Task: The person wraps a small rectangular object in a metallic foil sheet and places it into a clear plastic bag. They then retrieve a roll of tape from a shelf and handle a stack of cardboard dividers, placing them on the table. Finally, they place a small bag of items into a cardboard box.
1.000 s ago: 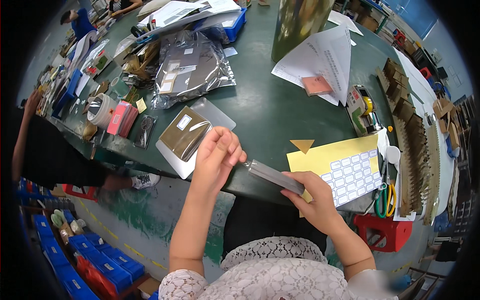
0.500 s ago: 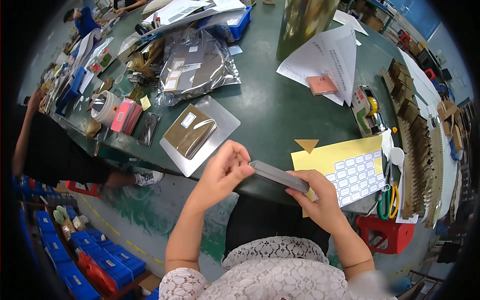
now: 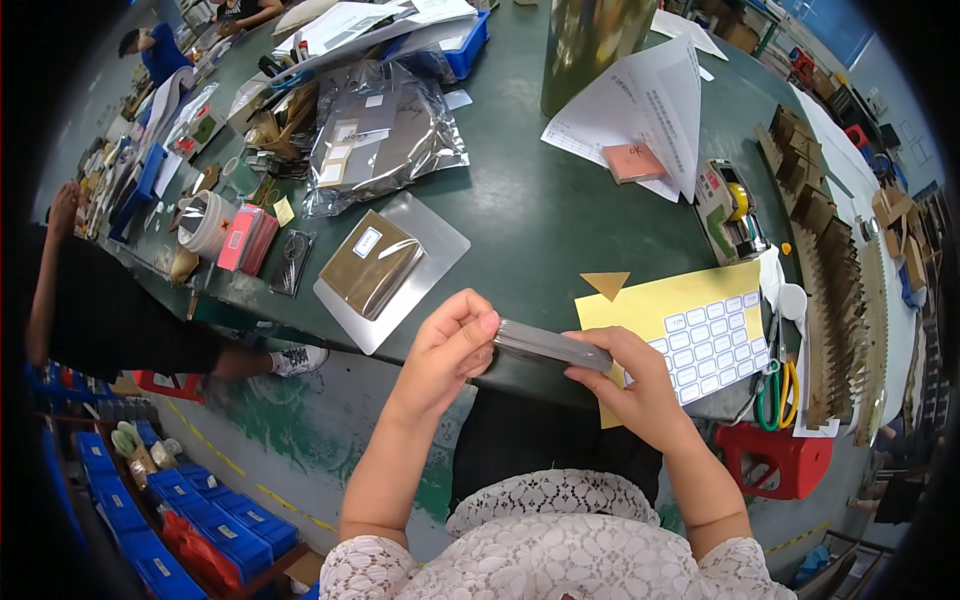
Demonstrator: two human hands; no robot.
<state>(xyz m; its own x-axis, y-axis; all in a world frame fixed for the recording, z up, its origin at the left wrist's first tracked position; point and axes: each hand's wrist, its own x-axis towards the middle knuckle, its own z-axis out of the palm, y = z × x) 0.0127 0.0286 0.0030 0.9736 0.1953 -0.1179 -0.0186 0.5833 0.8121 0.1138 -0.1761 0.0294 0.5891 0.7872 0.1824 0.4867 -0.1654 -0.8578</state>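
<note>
The left hand (image 3: pixel 447 345) is closed at the near-left end of a flat grey packet (image 3: pixel 545 345), which is pinched between thumb and bent fingers. The packet's other end is gripped between the thumb and fingers of the right hand (image 3: pixel 638 385), so that it is held between the two hands over the front edge of the green tabletop (image 3: pixel 500 190). A clear wrapping is seen around its grey contents.

To the left, a brown stack (image 3: pixel 370 265) is enclosed in clear film, marked with a white label and rested on a silvery plate (image 3: pixel 440 240). Beyond it, flat dark sheets and pale pieces are contained in a large clear bag (image 3: pixel 435 165). Papers are piled over a blue tray (image 3: pixel 472 52) at the back. A dark item is held in a white tub (image 3: pixel 200 238), beside which pink cards (image 3: pixel 247 240) are stacked. On the right, a yellow roll is carried in a tape dispenser (image 3: pixel 722 215). Blue bins (image 3: pixel 245 522) are set low at the left; their contents cannot be made out.
</note>
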